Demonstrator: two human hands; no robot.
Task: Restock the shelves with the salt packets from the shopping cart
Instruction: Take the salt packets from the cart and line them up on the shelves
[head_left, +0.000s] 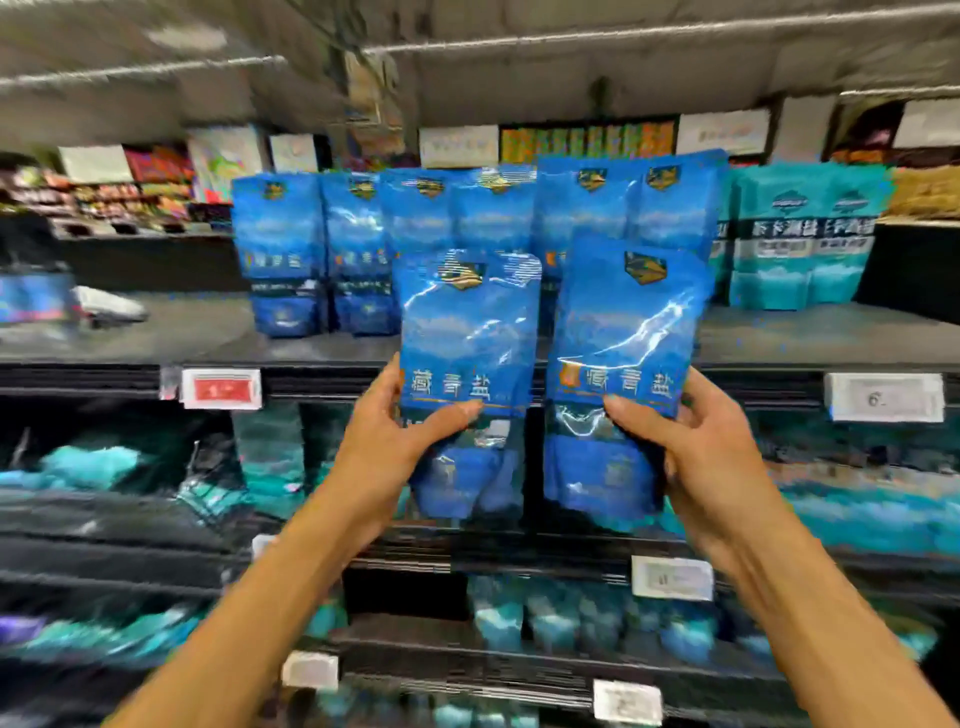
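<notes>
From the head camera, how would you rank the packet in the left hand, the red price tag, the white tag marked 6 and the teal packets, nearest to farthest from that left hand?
1. Blue packet, gripped by the left hand.
2. Red price tag, on the shelf edge to its left.
3. White price tag, on the shelf edge far right.
4. Teal packets, upper right, back on the shelf.

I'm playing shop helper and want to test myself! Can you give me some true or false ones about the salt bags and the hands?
1. Each hand holds one shiny blue plastic salt packet: left hand grips the left packet, right hand the right packet. True.
2. The row of blue packets on the grey shelf lies flat. False: they stand upright.
3. Teal packets stand right of the blue row. True.
4. The red price tag is on the right. False: it is on the left.
</notes>
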